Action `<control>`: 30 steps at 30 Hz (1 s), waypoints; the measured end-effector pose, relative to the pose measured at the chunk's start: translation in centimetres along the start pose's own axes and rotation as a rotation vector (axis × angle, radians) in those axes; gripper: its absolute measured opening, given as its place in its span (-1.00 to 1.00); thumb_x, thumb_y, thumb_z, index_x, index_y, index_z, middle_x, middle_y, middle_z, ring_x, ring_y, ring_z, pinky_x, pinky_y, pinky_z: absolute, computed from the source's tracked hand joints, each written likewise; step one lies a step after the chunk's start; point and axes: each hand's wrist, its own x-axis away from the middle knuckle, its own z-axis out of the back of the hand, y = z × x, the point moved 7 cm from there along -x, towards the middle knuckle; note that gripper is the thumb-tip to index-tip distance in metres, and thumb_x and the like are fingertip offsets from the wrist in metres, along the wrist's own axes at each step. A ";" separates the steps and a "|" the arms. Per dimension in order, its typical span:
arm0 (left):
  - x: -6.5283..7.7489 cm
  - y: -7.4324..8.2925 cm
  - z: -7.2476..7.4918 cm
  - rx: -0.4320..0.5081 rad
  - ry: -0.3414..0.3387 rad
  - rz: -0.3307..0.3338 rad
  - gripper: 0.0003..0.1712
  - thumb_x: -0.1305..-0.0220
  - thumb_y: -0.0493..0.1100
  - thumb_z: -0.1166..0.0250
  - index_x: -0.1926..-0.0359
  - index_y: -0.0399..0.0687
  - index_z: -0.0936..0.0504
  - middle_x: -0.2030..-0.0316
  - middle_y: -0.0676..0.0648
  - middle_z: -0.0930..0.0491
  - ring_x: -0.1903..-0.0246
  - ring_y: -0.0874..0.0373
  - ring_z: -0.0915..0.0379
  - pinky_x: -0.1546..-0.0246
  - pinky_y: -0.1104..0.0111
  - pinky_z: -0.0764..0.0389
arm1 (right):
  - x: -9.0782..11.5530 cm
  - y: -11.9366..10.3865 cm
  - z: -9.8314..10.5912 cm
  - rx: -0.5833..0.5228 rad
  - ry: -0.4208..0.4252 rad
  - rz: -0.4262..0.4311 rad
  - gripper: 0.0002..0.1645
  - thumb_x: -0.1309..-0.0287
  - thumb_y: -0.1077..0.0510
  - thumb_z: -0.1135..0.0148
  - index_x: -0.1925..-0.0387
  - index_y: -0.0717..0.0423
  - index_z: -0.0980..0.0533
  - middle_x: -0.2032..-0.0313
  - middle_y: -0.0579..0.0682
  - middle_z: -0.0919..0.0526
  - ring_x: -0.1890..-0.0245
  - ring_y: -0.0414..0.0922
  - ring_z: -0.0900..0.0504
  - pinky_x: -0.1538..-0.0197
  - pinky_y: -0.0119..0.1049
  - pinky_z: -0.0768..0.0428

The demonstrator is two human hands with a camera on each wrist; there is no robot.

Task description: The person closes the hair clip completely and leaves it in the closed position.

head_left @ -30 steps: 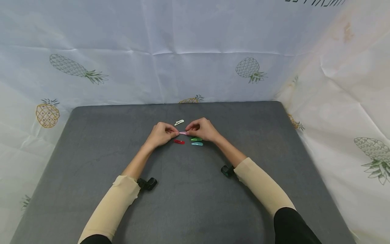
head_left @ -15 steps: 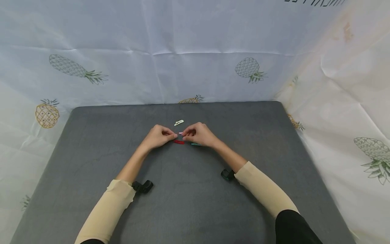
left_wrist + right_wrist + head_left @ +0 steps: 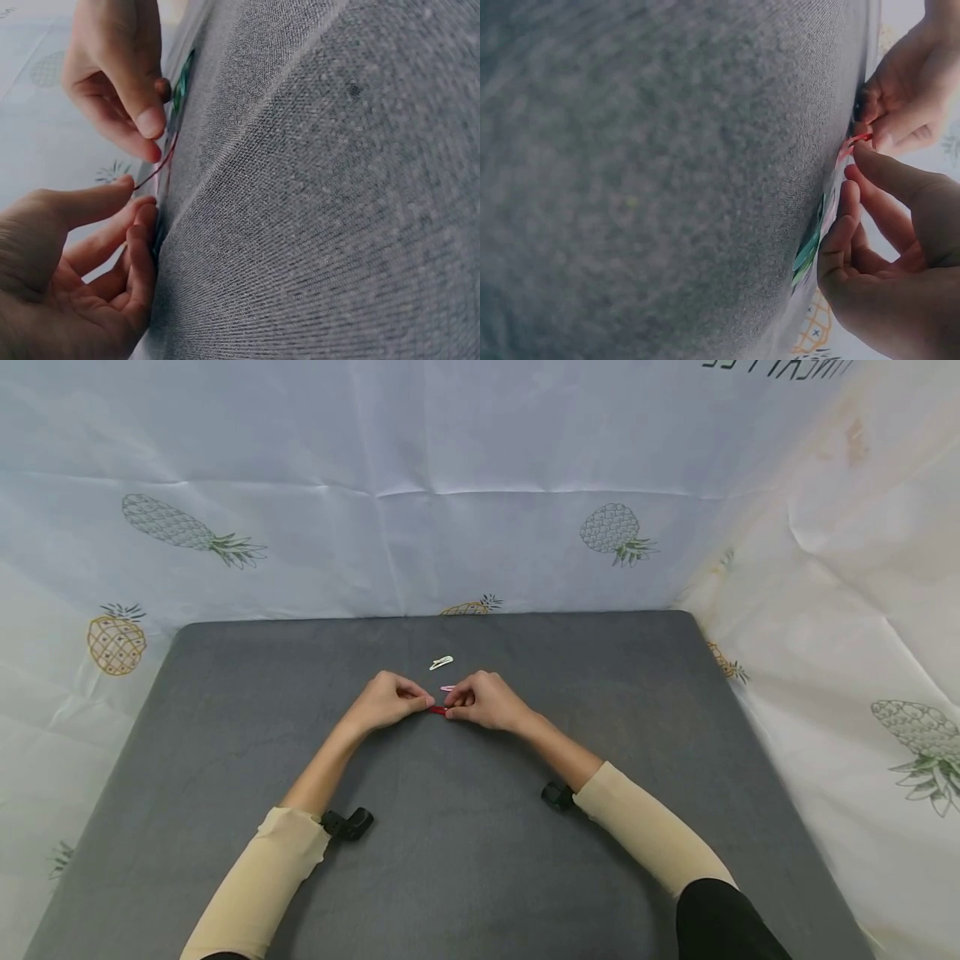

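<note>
Left hand (image 3: 388, 699) pinches red clip (image 3: 437, 710); right hand (image 3: 489, 702) at its other end, can't tell if fingers grip. Pink clip (image 3: 447, 688) just beyond, pale clip (image 3: 442, 662) farther back on grey surface (image 3: 450, 868).

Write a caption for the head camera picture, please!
Left hand and right hand at a red clip, pink clip and white clip beyond.

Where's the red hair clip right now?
In the head view, the red hair clip is slightly left of and below centre, between the left hand and the right hand, just below the pink clip.
</note>
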 end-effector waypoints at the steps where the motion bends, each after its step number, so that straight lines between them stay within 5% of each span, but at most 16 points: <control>1: 0.0 0.0 0.0 -0.002 -0.001 -0.004 -0.75 -0.47 -0.08 -0.44 0.10 -0.17 -0.90 0.24 -0.18 -0.88 0.45 0.26 -0.61 0.34 0.36 -0.54 | 0.0 0.0 0.0 0.001 0.000 -0.004 -0.82 -0.31 0.15 -0.56 0.11 0.14 -0.83 0.28 0.04 -0.87 0.41 -0.28 -0.71 0.28 -0.48 -0.60; 13: 0.3 0.2 -0.2 0.007 -0.039 0.000 -0.78 -0.45 -0.10 -0.47 0.11 -0.17 -0.90 0.25 -0.19 -0.88 0.43 0.21 -0.59 0.36 0.37 -0.51 | -0.3 0.3 -0.3 0.079 0.018 0.002 -0.85 -0.27 0.14 -0.59 0.17 0.11 -0.84 0.31 0.00 -0.86 0.40 -0.29 -0.70 0.27 -0.47 -0.59; 30: 0.6 0.2 -0.7 0.015 -0.092 -0.024 -0.72 -0.37 -0.11 -0.54 0.04 -0.22 -0.87 0.24 -0.20 -0.87 0.35 0.19 -0.73 0.30 0.36 -0.62 | -0.5 0.4 -0.3 0.045 0.018 0.003 -0.91 -0.34 0.15 -0.54 0.30 0.07 -0.84 0.41 -0.03 -0.84 0.53 -0.36 -0.56 0.37 -0.50 -0.46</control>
